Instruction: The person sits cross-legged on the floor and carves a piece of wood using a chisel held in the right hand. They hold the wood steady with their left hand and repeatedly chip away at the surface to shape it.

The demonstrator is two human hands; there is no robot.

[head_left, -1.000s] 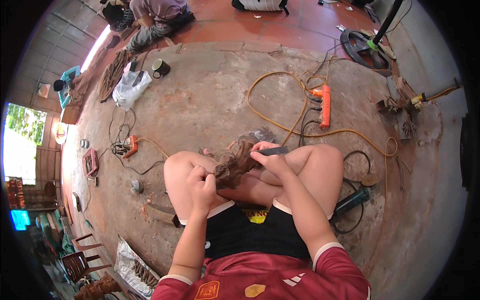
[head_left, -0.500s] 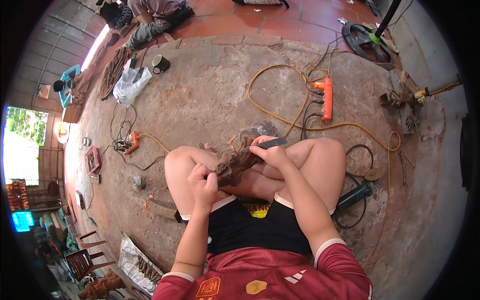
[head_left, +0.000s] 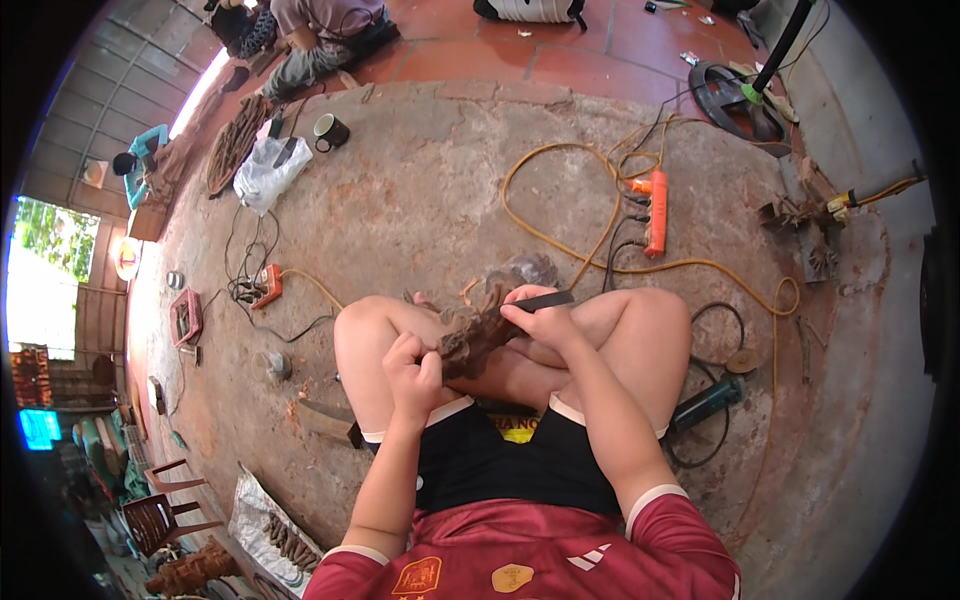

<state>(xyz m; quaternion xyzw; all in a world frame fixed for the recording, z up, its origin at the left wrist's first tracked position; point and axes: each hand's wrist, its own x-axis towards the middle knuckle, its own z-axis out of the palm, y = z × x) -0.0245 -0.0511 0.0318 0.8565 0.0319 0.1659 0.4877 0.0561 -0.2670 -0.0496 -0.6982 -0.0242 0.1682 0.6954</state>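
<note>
A brown carved wooden piece (head_left: 468, 340) with a knobbly, uneven surface lies across my lap, between my crossed legs. My left hand (head_left: 413, 370) is closed at its left end, with the fingers curled against the wood. On the right, my right hand (head_left: 540, 318) grips a flat dark grey strip (head_left: 553, 300) and presses close to the wood's upper right part. I cannot make out whether the strip is a file or folded abrasive. Part of the carving is hidden behind my hands.
An orange power strip (head_left: 656, 212) with a looping yellow cord lies ahead to the right; another orange socket block (head_left: 266, 287) sits left. A dark green power tool (head_left: 708, 402) rests beside my right knee. Farther off are a mug (head_left: 330, 132), a plastic bag (head_left: 270, 172) and a seated person (head_left: 330, 40).
The strip in my right hand has turned slightly and shifted a little down and left against the carving. My left hand stays at the wood's left end. The whole view has tilted slightly.
</note>
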